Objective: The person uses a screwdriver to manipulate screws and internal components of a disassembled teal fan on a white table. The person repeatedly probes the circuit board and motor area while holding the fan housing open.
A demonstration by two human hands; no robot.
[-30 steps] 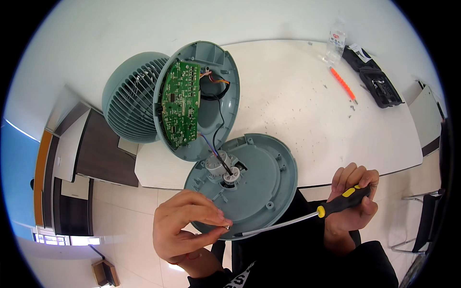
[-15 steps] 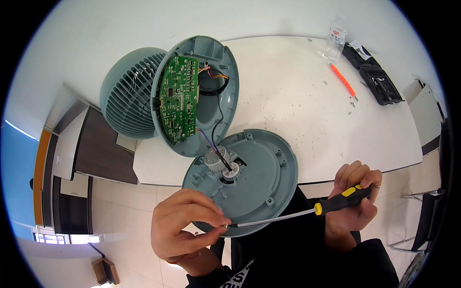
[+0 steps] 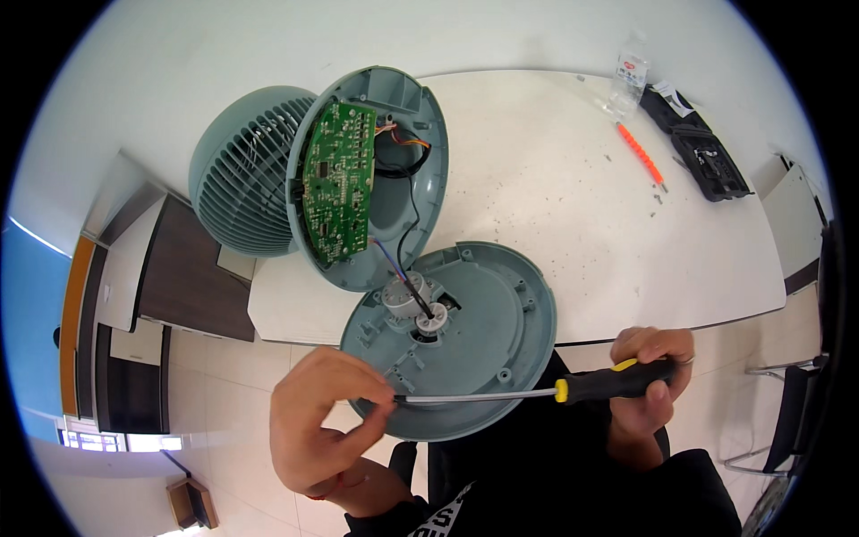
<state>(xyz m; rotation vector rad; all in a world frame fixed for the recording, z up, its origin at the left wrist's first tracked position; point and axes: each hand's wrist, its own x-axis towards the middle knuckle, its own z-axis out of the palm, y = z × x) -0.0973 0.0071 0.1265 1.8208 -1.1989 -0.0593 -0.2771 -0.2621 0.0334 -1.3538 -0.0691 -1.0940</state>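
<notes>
My right hand [image 3: 649, 380] is closed round the black and yellow handle of a screwdriver [image 3: 483, 396], whose shaft points left. At its dark tip, the thumb and forefinger of my left hand [image 3: 327, 416] pinch together; whether they hold the tip or a tiny piece on it is hidden. Beneath the shaft lies a round grey-green base cover [image 3: 474, 331], reaching over the table's near edge. A pale round motor [image 3: 404, 295] sits in it. Wires run up to the tilted fan housing [image 3: 394, 206], which carries a green circuit board [image 3: 340, 183].
The ribbed fan head [image 3: 250, 170] rests at the left of the white table [image 3: 555, 197]. Far right are a plastic bottle [image 3: 628, 80], an orange twisted-grip tool [image 3: 640, 154] and an open black tool case [image 3: 707, 161]. Small screws [image 3: 658, 200] and debris are scattered there.
My left hand has moved left and slightly up, with the screwdriver shifting the same way and turning more level. My right hand has lowered a little. The fan parts stay put.
</notes>
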